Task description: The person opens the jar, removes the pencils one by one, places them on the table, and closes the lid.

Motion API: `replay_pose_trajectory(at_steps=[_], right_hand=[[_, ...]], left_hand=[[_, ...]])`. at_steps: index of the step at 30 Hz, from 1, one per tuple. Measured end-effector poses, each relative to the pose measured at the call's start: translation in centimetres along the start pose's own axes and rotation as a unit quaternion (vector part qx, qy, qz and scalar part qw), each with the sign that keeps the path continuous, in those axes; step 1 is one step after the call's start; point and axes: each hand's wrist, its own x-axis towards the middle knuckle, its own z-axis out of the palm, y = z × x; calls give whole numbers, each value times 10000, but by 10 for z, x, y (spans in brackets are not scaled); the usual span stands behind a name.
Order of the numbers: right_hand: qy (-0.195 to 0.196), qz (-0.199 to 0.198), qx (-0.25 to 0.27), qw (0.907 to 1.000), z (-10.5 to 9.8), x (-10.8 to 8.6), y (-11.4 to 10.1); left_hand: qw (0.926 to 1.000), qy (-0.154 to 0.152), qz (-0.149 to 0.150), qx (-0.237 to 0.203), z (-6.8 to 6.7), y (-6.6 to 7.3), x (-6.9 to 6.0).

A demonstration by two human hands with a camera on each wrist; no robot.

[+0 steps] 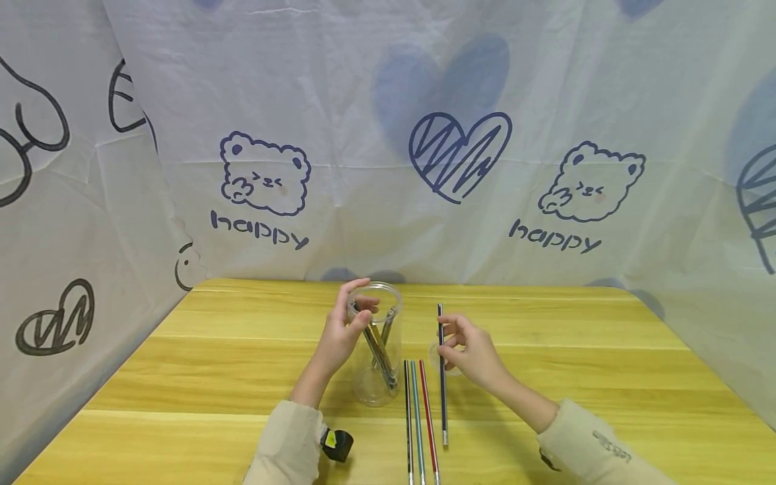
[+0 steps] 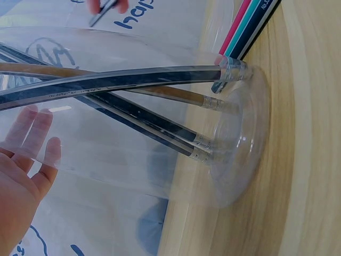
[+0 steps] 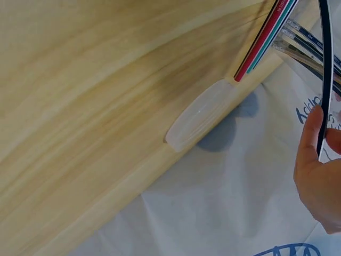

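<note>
Hanging creased behind the wood-grain table (image 1: 576, 404), a doodle-print sheet (image 1: 364, 202) backs a tall clear plastic jar (image 1: 362, 380), left hand (image 1: 345, 327) curled round its top, leaning pencils (image 1: 377, 353) inside. Right wrist cam catches the clear round disc (image 3: 200, 114) whole; in the head view it's partly behind the right hand (image 1: 475, 350), pinching a slim dark pencil (image 1: 443, 391) near three flat-lying pencils (image 1: 416, 411).

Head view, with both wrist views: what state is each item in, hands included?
Clear jar: upright, uncapped
Pencils inside: leaning, metal-banded ends down
Round lid: off, lying on the table
Three loose pencils: lying side by side
Dark pencil: held, outside the jar
Left hand: gripping the jar
Right hand: pinching the dark pencil
</note>
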Motion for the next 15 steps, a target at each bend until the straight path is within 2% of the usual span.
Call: replay_pose_trajectory(at_steps=[8,15], right_hand=[[-342,836,349,9953,0,0,7],[-703,1146,287,9905,4,-4,18]], left_hand=[[10000,-15,8,-14,0,0,0],[10000,-15,15,-33,0,-1,0]])
